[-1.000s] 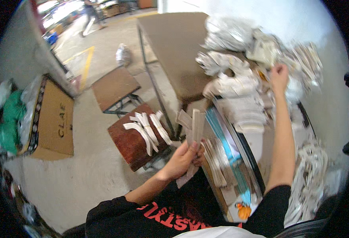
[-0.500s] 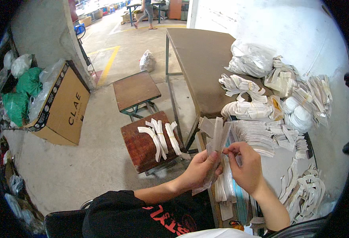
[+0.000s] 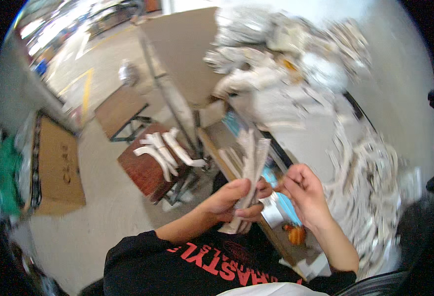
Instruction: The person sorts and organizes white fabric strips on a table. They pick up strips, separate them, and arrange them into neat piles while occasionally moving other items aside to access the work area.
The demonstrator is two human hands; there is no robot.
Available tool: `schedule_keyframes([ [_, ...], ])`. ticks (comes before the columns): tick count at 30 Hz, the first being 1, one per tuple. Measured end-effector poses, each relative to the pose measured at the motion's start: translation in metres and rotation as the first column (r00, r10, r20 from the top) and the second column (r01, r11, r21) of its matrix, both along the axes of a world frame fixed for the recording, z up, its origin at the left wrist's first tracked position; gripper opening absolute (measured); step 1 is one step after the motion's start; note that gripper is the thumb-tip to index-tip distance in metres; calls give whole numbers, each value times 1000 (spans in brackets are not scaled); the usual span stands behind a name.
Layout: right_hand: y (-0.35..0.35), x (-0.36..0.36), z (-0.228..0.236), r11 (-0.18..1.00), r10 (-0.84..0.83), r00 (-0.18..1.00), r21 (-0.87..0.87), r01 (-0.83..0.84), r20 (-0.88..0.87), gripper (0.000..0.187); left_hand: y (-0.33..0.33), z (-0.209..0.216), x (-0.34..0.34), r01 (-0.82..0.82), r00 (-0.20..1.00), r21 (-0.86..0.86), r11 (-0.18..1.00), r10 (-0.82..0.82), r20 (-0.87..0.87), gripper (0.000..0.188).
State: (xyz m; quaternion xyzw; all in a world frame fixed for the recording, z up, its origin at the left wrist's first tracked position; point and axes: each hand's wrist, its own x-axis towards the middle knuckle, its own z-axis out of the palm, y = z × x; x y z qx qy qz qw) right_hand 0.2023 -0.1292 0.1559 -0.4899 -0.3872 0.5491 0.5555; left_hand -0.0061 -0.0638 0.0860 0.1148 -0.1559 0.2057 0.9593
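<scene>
In front of my chest, my left hand (image 3: 231, 198) is closed round a bundle of long pale flat strips (image 3: 248, 165). The strips stand nearly upright, fanning slightly at the top, with their lower ends below my fingers. Just right of the bundle is my right hand (image 3: 307, 195), its thumb and fingers pinched together near my left fingertips. What the pinch holds, if anything, is too blurred to make out. Below my hands, an open drawer-like tray (image 3: 218, 150) holds more pale strips, blue pieces (image 3: 288, 209) and an orange object (image 3: 296, 234).
A brown stool (image 3: 140, 172) bears several white strip bundles (image 3: 161, 150); a second stool (image 3: 120, 112) stands behind it. Piles of pale strips (image 3: 365, 197) and plastic bags (image 3: 241, 27) cover the right-hand table. A cardboard box (image 3: 59, 172) with green bags stands left.
My view has swung right and down, blurring the picture. My left hand still grips the strips; my right hand has drawn slightly away from them.
</scene>
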Motion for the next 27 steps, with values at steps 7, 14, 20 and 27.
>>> schedule_keyframes([
  [7, -58, 4, 31, 996, 65, 788, 87, -14, -612, 80, -13, 2, 12, 90, 753, 736, 671, 438, -492, 41],
  [14, -81, -23, 44, 803, 322, 590, 117, -585, 740, 85, -4, 4, 43, 147, 480, 949, 280, 818, -316, 44],
  [20, -65, 23, -12, 988, 77, 993, 138, -64, -91, 63, 26, -12, -13, -321, 875, 363, 875, 420, -240, 35],
  [27, -42, -16, 17, 924, 325, 937, 253, -286, -128, 100, 10, -8, 2, -49, 643, 970, 237, 750, -151, 30],
])
